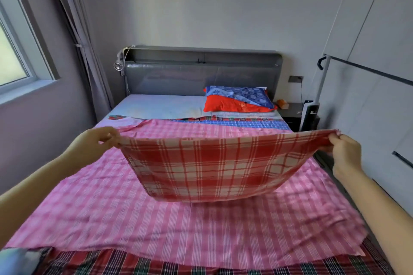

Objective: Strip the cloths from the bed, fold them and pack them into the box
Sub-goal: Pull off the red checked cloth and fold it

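- A person is standing at the foot of a bed (161, 105), looking along it toward a grey headboard (201, 73).
- The left hand (98, 140) is pinching one top corner of a red plaid cloth (212, 167), with its fingers curled onto the bunched edge. The right hand (345, 152) is pinching the opposite top corner in the same way.
- The cloth is hanging in the air between the two hands, above the middle of the bed. Its top edge is stretching almost straight and its lower part is sagging in a soft curve.
- The cloth is looking thin, light and limp, bellying and drooping with no stiffness. It is likely to fold easily, but to slump and lose its shape if a corner is let go.
- The corners are looking like the sensible places to hold. Bringing them together should halve the cloth neatly, while a grip in the middle would only be bunching it.
- Beneath it, a pink checked cloth (156, 219) is lying spread over most of the bed, wrinkling toward the right side.
- A dark tartan cloth (134, 263) is showing under the pink one at the near edge, and a blue checked cloth (257, 123) is peeking out at the far edge.
- A red and blue pillow (239, 101) is resting by the headboard on the right.
- The box is not appearing anywhere in view.
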`<state>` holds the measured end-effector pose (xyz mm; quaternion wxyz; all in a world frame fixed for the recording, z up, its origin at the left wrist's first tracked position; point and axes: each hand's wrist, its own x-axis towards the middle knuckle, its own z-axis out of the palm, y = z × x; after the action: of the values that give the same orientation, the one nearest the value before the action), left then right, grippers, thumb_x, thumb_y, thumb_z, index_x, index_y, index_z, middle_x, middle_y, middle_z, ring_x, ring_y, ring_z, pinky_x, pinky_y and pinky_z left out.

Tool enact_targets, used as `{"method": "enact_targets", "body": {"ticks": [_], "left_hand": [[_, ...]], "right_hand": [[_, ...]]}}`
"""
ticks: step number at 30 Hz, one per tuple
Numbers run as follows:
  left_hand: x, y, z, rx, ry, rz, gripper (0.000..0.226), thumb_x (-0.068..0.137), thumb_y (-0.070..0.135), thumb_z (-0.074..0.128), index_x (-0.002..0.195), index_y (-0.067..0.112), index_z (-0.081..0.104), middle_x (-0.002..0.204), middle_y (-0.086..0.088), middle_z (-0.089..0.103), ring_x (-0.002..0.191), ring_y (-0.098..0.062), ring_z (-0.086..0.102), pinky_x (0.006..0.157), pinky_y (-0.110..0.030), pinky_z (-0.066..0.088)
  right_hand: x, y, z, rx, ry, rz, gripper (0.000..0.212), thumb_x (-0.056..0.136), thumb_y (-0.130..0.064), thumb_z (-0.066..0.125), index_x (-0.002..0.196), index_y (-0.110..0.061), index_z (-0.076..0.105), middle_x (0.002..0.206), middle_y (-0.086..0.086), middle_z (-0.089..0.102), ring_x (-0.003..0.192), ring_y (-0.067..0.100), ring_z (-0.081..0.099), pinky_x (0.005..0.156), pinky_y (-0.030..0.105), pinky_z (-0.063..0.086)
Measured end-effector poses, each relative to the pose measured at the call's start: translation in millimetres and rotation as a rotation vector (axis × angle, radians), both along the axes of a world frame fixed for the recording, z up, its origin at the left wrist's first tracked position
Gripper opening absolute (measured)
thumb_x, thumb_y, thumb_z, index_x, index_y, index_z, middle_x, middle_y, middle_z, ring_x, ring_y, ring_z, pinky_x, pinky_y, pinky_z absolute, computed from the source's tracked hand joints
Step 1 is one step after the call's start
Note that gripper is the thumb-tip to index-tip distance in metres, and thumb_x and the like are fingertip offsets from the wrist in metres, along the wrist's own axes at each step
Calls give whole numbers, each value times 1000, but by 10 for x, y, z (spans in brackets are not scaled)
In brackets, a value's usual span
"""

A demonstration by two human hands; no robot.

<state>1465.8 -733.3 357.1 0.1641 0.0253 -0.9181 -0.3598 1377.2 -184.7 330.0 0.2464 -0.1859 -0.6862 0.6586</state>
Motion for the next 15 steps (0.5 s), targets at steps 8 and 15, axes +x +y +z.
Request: {"method": "enact_targets", "body": {"ticks": [8,15], "left_hand": [[971,506,-1006,190,-174,104,18,93,1,53,80,15,55,81,-14,57,72,-22,45,63,-33,33],[2175,823,-1383,-137,-391,-18,24,89,-6,55,79,16,52,76,-14,59,73,-25,54,66,-34,38]], "right_hand": [[1290,396,-751,467,-356,317,27,94,-17,56,95,9,66,83,15,63,82,22,55,71,32,37],[2506,944,-1166,624,-589,542,29,92,-12,59,65,-4,64,74,13,64,76,26,57,61,33,36]]}}
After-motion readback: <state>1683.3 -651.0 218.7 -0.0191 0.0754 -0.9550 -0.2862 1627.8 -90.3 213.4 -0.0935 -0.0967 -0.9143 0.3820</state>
